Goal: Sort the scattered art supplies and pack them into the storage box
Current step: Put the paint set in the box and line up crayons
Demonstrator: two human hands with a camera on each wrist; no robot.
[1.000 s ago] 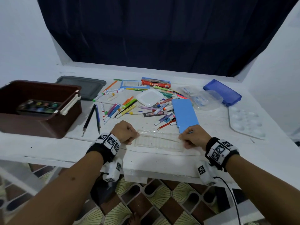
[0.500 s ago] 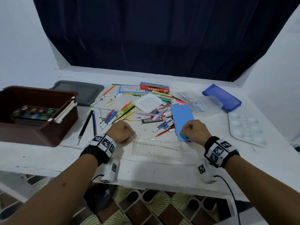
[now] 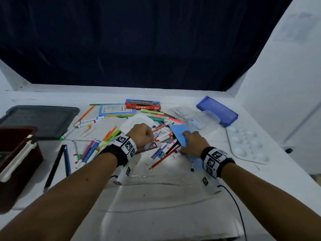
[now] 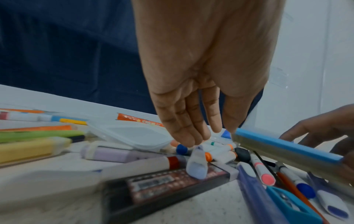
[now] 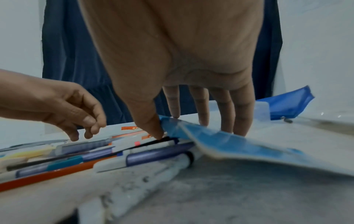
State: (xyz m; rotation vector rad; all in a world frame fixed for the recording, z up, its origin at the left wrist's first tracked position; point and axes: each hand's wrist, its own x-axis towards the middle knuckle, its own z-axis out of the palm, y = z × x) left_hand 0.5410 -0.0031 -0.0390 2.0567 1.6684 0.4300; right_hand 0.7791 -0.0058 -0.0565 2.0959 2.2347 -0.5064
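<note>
Blue notebook [image 3: 180, 134], tilted up off the marker pile [image 3: 163, 145] mid-surface, sits in the right hand [image 3: 192, 145]'s grip, thumb under, fingers on top, likely to clear the pens beneath. The left hand [image 3: 140, 134] hovers loose-fingered and empty. The brown storage box [image 3: 19, 171] waits far left.

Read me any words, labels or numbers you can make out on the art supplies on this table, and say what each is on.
No text can be read.
Red flat box: printed artwork, too blurred.
Blue-edged white card: rows of small marks, too small.
Dark flat case with red label: print blurred.
Black-and-white square markers on both wristbands: patterns, not words.
</note>
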